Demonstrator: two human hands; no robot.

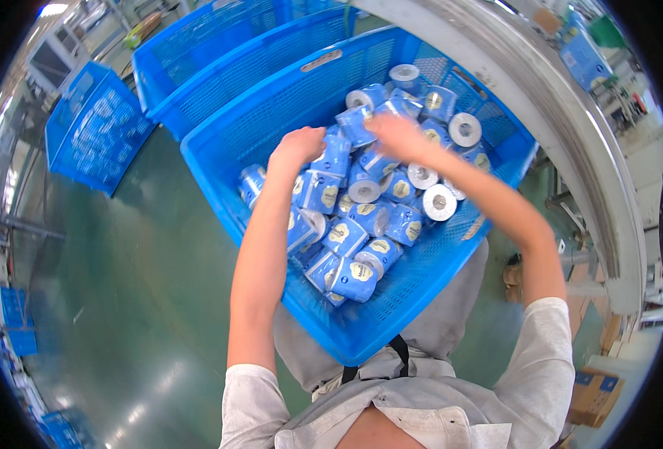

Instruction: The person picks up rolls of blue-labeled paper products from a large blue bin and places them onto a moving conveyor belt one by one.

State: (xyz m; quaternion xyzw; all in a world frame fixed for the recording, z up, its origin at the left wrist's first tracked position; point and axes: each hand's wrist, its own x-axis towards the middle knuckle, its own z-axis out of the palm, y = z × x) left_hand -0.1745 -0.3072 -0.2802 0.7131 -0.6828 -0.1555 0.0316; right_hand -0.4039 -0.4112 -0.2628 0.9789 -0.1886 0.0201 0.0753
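Observation:
A large blue perforated plastic crate (230, 131) stands before me, holding a heap of toilet paper rolls in blue-and-white wrappers. My left hand (300, 146) is over the left part of the heap, its fingers curled against a wrapped toilet paper roll (333, 155). Farther right, my right hand (400, 138) is smeared by motion, its fingertips beside another wrapped roll (355, 126). Whether the right fingers grip that roll cannot be made out. Several rolls show their round white ends, one roll (439, 203) near the crate's right side.
Behind the crate are more blue crates (249, 63). A filled blue crate (99, 135) stands on the green floor (137, 277) at the far left. A grey metal frame (571, 97) curves along the right. A cardboard box (594, 396) is at the lower right.

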